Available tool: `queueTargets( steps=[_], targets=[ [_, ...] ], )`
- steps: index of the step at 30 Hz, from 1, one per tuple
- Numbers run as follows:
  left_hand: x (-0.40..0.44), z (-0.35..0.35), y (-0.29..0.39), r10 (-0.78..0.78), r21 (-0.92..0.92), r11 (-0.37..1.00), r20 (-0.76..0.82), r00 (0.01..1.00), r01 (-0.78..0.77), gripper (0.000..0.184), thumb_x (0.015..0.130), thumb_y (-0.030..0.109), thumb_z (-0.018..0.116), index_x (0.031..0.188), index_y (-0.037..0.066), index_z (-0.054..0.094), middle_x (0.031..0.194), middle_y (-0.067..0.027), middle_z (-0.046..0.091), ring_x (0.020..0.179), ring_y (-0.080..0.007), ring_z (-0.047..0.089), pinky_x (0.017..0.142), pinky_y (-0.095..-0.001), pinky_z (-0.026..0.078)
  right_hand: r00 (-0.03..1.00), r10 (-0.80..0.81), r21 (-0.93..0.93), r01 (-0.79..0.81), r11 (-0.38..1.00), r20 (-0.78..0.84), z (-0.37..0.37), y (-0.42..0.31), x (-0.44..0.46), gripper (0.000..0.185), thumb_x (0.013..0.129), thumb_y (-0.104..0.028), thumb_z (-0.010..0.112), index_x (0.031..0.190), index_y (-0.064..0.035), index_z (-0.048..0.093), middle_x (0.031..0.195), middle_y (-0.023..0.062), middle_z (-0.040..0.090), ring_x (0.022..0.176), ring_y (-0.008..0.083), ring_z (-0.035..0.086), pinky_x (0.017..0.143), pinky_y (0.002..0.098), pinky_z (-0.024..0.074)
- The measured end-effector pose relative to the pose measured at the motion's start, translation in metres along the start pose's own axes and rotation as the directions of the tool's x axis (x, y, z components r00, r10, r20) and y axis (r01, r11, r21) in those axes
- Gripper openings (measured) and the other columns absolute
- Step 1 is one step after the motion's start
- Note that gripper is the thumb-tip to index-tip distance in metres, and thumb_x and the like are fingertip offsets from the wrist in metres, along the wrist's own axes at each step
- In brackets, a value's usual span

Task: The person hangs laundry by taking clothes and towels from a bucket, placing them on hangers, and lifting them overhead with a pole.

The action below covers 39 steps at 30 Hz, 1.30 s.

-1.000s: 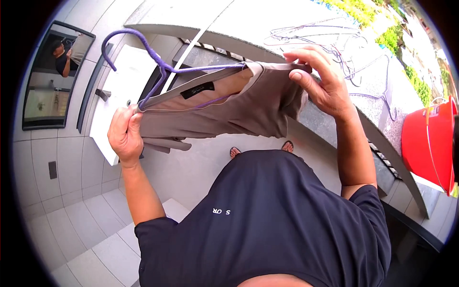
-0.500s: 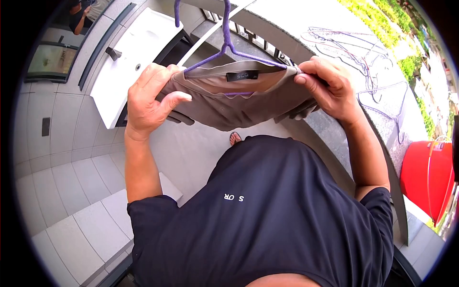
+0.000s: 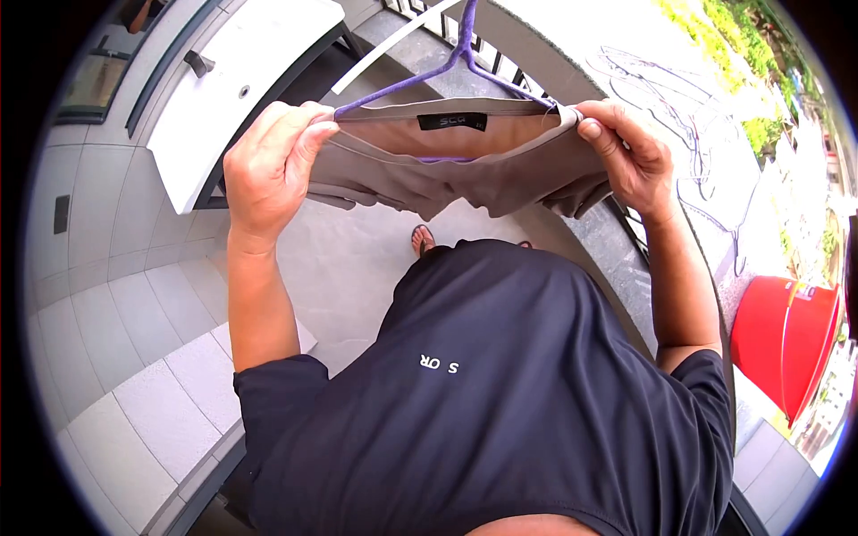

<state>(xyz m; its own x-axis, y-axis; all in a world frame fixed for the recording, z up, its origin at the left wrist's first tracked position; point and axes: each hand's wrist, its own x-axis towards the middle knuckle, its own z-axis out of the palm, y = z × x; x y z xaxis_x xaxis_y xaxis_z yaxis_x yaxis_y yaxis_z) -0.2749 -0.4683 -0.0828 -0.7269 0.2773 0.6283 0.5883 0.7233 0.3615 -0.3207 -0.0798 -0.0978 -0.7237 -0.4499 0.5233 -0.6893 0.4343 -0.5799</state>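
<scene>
Garment [image 3: 384,174], grey-brown, seemingly light, limp: my left hand [image 3: 268,174] and right hand [image 3: 645,170] are pinching its neckline ends, likely best holds, hanger [image 3: 466,34] between.

Both hands, left [image 3: 271,170] and right [image 3: 633,161], pinch neckline ends of grey-brown garment [image 3: 429,179]; purple hanger [image 3: 460,58] inside. Red bucket [image 3: 778,339] beyond right forearm.

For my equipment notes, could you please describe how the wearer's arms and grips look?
The left grip and the right grip are bare human hands, without gloves. No watch, bracelet or cable shows on the wrists. The left sleeve and right sleeve are short, plain and very dark, ending near the elbows.
</scene>
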Motion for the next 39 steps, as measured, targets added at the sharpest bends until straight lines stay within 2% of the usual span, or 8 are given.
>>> queueTargets(
  steps=[3, 8, 20, 25, 28, 31, 36, 39],
  targets=[
    [0.0, 0.007, -0.017, -0.003, -0.017, 1.0, -0.119, 0.993, 0.001, 0.018, 0.089, 0.013, 0.08, 0.099, 0.0, 0.072, 0.082, -0.007, 0.068, 0.065, -0.017, 0.057, 0.057, -0.0262, 0.046, 0.961, 0.246, 0.282, -0.203, 0.938, -0.127, 0.013, 0.013, 0.003, 0.017, 0.104, -0.016, 0.066, 0.112, -0.0014, 0.07, 0.095, -0.0014, 0.071, 0.093, 0.0079, 0.062, 0.089, 0.0231, 0.0497],
    [0.013, -0.005, -0.024, 0.061, 0.067, 0.997, -0.24, 0.969, -0.046, 0.014, 0.091, 0.014, 0.079, 0.096, 0.002, 0.074, 0.084, -0.0064, 0.072, 0.069, -0.0179, 0.063, 0.063, -0.0268, 0.051, 0.967, 0.206, 0.064, -0.217, 0.974, 0.146, -0.009, 0.01, 0.037, 0.031, 0.095, -0.027, 0.077, 0.116, -0.0062, 0.069, 0.091, 0.0015, 0.065, 0.089, 0.0116, 0.061, 0.084, 0.0264, 0.0493],
    [0.033, -0.065, -0.039, 0.007, 0.158, 0.987, -0.264, 0.965, 0.036, 0.018, 0.093, 0.016, 0.079, 0.099, 0.0, 0.076, 0.087, -0.0038, 0.073, 0.076, -0.0122, 0.063, 0.071, -0.0238, 0.051, 0.99, 0.036, -0.025, -0.04, 0.999, -0.134, 0.016, 0.049, 0.064, 0.021, 0.1, -0.015, 0.069, 0.117, -0.0031, 0.069, 0.097, 0.0055, 0.069, 0.091, 0.0143, 0.064, 0.084, 0.0276, 0.0506],
    [0.052, -0.103, -0.027, -0.08, 0.059, 0.993, -0.321, 0.944, 0.105, 0.019, 0.094, 0.016, 0.079, 0.105, 0.0, 0.078, 0.093, 0.0014, 0.075, 0.084, -0.0061, 0.063, 0.077, -0.0189, 0.049, 0.945, 0.186, 0.379, -0.074, 0.923, -0.269, 0.024, 0.039, 0.098, 0.03, 0.108, -0.026, 0.061, 0.127, -0.0032, 0.065, 0.107, -0.0012, 0.067, 0.104, 0.0065, 0.058, 0.095, 0.0213, 0.0452],
    [0.078, -0.122, -0.013, -0.158, 0.037, 0.98, -0.445, 0.882, 0.194, 0.022, 0.095, 0.021, 0.079, 0.107, 0.003, 0.08, 0.093, 0.0026, 0.077, 0.086, -0.0045, 0.064, 0.08, -0.0176, 0.049, 0.752, -0.306, -0.332, 0.124, 0.935, -0.583, 0.023, -0.004, 0.124, 0.044, 0.094, -0.029, 0.08, 0.127, -0.0048, 0.065, 0.118, 0.0092, 0.071, 0.108, 0.0197, 0.065, 0.095, 0.0299, 0.0504],
    [0.111, -0.146, 0.015, -0.193, 0.151, 0.942, -0.489, 0.851, 0.301, 0.024, 0.097, 0.025, 0.076, 0.11, 0.005, 0.08, 0.098, 0.0022, 0.078, 0.09, -0.0046, 0.066, 0.084, -0.0176, 0.049, 0.572, -0.605, -0.523, 0.326, 0.787, -0.553, 0.021, -0.036, 0.117, 0.045, 0.084, -0.017, 0.087, 0.119, -0.0005, 0.064, 0.112, 0.0106, 0.07, 0.105, 0.0258, 0.065, 0.09, 0.0379, 0.0536],
    [0.161, -0.197, 0.04, -0.12, 0.137, 0.964, -0.536, 0.835, 0.227, 0.033, 0.096, 0.031, 0.078, 0.114, 0.003, 0.079, 0.103, 0.0018, 0.077, 0.098, -0.0059, 0.065, 0.093, -0.0187, 0.046, 0.917, -0.396, -0.282, 0.368, 0.886, -0.05, 0.09, -0.058, 0.082, 0.026, 0.084, -0.025, 0.084, 0.091, -0.0084, 0.065, 0.078, 0.0083, 0.06, 0.068, 0.0237, 0.065, 0.06, 0.0342, 0.0517],
    [0.192, -0.222, 0.056, -0.097, 0.17, 0.957, -0.57, 0.816, 0.233, 0.036, 0.094, 0.032, 0.08, 0.115, 0.003, 0.079, 0.104, 0.0001, 0.077, 0.098, -0.0068, 0.065, 0.092, -0.0191, 0.046, 0.925, -0.329, -0.211, 0.288, 0.934, -0.193, 0.124, -0.057, 0.092, 0.035, 0.084, -0.031, 0.083, 0.082, -0.0068, 0.058, 0.071, 0.0083, 0.057, 0.055, 0.028, 0.064, 0.047, 0.0385, 0.0503]
  ],
)
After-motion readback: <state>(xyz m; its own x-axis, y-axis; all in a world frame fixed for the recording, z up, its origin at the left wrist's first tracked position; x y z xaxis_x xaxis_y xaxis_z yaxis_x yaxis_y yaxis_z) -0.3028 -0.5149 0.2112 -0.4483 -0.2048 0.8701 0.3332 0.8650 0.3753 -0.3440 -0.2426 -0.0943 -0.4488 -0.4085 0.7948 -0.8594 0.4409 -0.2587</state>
